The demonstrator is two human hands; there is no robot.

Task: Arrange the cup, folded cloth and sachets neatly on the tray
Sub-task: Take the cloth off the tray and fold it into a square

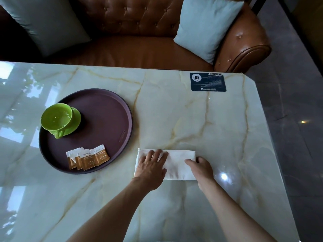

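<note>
A round dark purple tray (108, 109) lies on the left of the marble table. On its left side stands a green cup (56, 117) on a green saucer (76, 122), handle toward me. Several brown-and-white sachets (88, 158) lie fanned along the tray's near rim. A white folded cloth (178, 164) lies on the table to the right of the tray. My left hand (152, 170) presses flat on the cloth's left half, fingers spread. My right hand (201, 167) grips the cloth's right edge between thumb and fingers.
A dark blue card (208, 82) is stuck near the table's far right corner. Behind the table stands a brown leather sofa (139, 48) with a pale cushion (208, 25). The table's right edge (272, 137) drops to a grey floor.
</note>
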